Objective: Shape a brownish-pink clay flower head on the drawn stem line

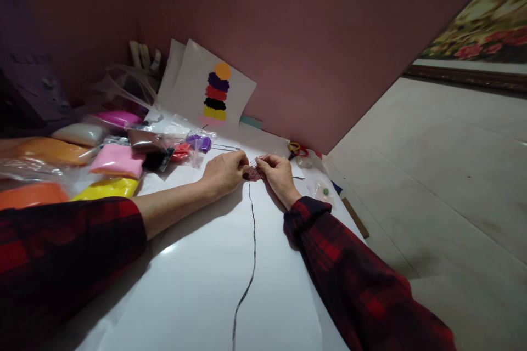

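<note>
My left hand [224, 171] and my right hand [278, 175] meet at the top of a dark drawn line [252, 241] on a large white sheet [197, 279]. Both pinch a small reddish-brown lump of clay [252, 174] pressed on the sheet between their fingertips. Both arms wear red and black plaid sleeves.
Bags of coloured clay [117, 160] in pink, yellow, orange, white, brown and purple lie to the left. A white card with stacked colour patches [216, 93] leans on the pink wall. Scissors with yellow and red handles [297, 149] lie behind my right hand. The floor lies to the right.
</note>
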Demonstrator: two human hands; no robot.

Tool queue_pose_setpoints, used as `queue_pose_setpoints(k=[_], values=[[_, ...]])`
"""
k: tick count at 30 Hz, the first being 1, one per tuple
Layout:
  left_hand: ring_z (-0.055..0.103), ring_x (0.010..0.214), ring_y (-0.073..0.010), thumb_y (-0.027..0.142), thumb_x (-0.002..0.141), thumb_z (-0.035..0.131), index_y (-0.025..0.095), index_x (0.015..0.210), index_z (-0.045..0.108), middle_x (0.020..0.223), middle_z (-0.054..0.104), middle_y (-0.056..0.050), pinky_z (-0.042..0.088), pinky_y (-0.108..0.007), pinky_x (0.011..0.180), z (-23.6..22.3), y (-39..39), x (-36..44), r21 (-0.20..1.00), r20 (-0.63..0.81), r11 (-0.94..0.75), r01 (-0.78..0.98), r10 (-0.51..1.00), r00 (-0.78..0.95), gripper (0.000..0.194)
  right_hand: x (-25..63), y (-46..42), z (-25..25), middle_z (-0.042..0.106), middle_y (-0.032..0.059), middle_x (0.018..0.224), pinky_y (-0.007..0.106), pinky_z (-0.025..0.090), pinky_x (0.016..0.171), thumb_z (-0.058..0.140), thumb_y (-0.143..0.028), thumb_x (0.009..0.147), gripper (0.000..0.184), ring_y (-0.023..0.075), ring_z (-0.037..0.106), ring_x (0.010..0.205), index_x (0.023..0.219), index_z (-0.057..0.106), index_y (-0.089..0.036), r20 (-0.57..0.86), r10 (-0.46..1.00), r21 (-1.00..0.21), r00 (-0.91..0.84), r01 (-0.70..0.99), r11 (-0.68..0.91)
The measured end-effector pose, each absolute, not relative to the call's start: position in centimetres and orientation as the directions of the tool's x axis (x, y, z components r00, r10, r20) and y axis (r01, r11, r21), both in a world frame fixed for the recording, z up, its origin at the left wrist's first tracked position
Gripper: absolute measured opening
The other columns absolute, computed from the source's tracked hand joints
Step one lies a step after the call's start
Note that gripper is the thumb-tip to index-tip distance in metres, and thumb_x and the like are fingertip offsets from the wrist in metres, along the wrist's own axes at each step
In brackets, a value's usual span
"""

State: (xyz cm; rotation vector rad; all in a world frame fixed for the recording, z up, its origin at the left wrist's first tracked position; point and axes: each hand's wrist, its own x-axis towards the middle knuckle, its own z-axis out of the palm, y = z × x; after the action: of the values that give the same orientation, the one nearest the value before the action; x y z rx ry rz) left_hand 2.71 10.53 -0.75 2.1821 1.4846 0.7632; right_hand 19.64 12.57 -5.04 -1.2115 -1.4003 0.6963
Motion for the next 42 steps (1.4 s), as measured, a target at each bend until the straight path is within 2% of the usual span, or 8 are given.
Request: queue_pose_setpoints(k=[4,10,14,20,27,30,36,42], values=[[0.062,0.081,-0.0211,0.028,0.08,0.059,0.024,0.082,0.063,0.085,0.07,-0.002,0.039,-0.03,0.064,-1.03,10.64,2.68,0.613,0.23,-0.363,0.702,0.932,0.28,0.006,19.55,12.43,-4.82,0.066,0.0039,0.067,0.028,0.048,0.057,0.07,-0.041,0.069,0.025,0.0171,0.061,0.066,0.064,0.065,-0.017,0.373,0.918,-0.902,0.134,0.282,0.326],[0.062,0.082,-0.0218,0.031,0.079,0.06,0.023,0.081,0.062,0.084,0.07,-0.003,0.04,-0.031,0.066,-0.83,10.49,2.72,0.632,0.215,-0.343,0.695,0.939,0.269,0.007,19.59,12.4,-4.87,0.065,0.0037,0.066,0.028,0.049,0.058,0.07,-0.04,0.069,0.024,0.0174,0.061,0.066,0.066,0.065,-0.017,0.372,0.919,-0.902,0.13,0.282,0.326],[0.061,0.082,-0.0233,0.038,0.084,0.055,0.023,0.082,0.063,0.083,0.069,-0.004,0.04,-0.032,0.066,-0.65,10.38,2.79,0.612,0.219,-0.347,0.711,0.938,0.269,0.016,19.66,12.51,-5.08,0.066,0.004,0.068,0.029,0.049,0.06,0.069,-0.04,0.071,0.023,0.0179,0.062,0.068,0.068,0.066,-0.017,0.369,0.92,-0.905,0.131,0.278,0.323],[0.061,0.081,-0.0248,0.037,0.09,0.044,0.022,0.079,0.064,0.083,0.069,-0.006,0.038,-0.032,0.064,-0.62,10.43,2.84,0.584,0.226,-0.357,0.729,0.934,0.277,0.027,19.72,12.67,-5.28,0.068,0.0049,0.071,0.03,0.049,0.062,0.068,-0.037,0.071,0.021,0.0182,0.062,0.07,0.068,0.067,-0.017,0.377,0.918,-0.904,0.125,0.266,0.335],[0.061,0.081,-0.0216,0.037,0.081,0.059,0.023,0.08,0.062,0.082,0.069,-0.003,0.038,-0.029,0.063,-0.48,10.34,2.8,0.609,0.189,-0.334,0.719,0.942,0.278,0.015,19.7,12.59,-5.11,0.066,0.0035,0.066,0.03,0.049,0.062,0.069,-0.038,0.07,0.022,0.0185,0.062,0.069,0.065,0.065,-0.017,0.375,0.918,-0.903,0.129,0.277,0.33],[0.061,0.081,-0.0208,0.033,0.08,0.059,0.023,0.081,0.062,0.083,0.07,-0.002,0.038,-0.029,0.063,-0.56,10.37,2.78,0.608,0.194,-0.332,0.721,0.943,0.271,0.011,19.7,12.57,-5.06,0.066,0.0036,0.067,0.03,0.049,0.062,0.069,-0.039,0.07,0.022,0.0185,0.062,0.069,0.064,0.065,-0.017,0.375,0.918,-0.902,0.128,0.281,0.329],[0.06,0.082,-0.0208,0.032,0.087,0.05,0.022,0.085,0.063,0.088,0.07,-0.004,0.037,-0.029,0.064,-0.48,10.4,2.79,0.591,0.204,-0.343,0.73,0.939,0.277,0.017,19.75,12.62,-5.15,0.068,0.0053,0.074,0.029,0.049,0.062,0.07,-0.039,0.071,0.023,0.0181,0.062,0.071,0.066,0.066,-0.017,0.371,0.92,-0.906,0.129,0.269,0.328],[0.059,0.079,-0.0203,0.037,0.09,0.042,0.022,0.081,0.064,0.085,0.07,-0.004,0.033,-0.028,0.059,-0.24,10.22,2.8,0.56,0.204,-0.354,0.749,0.935,0.29,0.028,19.72,12.51,-5.09,0.067,0.005,0.073,0.029,0.049,0.062,0.069,-0.038,0.071,0.022,0.0179,0.062,0.071,0.065,0.065,-0.017,0.385,0.915,-0.896,0.121,0.286,0.339]])
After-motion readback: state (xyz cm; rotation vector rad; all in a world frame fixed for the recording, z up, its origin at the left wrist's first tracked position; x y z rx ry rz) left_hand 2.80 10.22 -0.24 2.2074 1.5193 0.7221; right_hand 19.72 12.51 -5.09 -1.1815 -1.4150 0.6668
